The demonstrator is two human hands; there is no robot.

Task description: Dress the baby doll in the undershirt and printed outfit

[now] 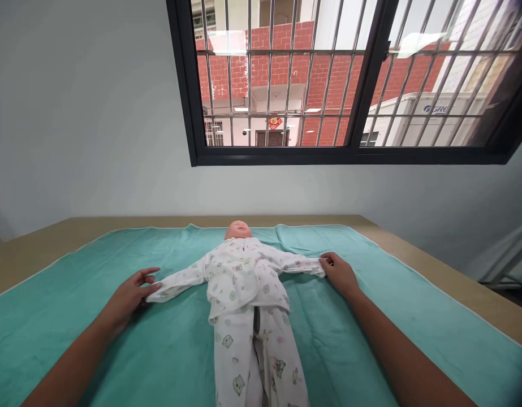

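A baby doll (238,229) lies on its back, its head toward the wall. It wears a white printed top (233,280) and matching trousers (235,356) with small animal figures. Both sleeves stretch out to the sides. At the end of the sleeve on the left (176,284), my left hand (131,297) pinches the cuff between thumb and fingers. My right hand (339,273) grips the cuff of the other sleeve (303,264). The doll's hands are hidden inside the sleeves. The trousers' lower ends run out of view.
A green blanket (95,265) with a pale edge is spread under the doll on a wooden table (44,246). Behind stands a grey wall (95,124) with a dark-framed, barred window (277,155). A pale metal frame (509,254) shows at the far right.
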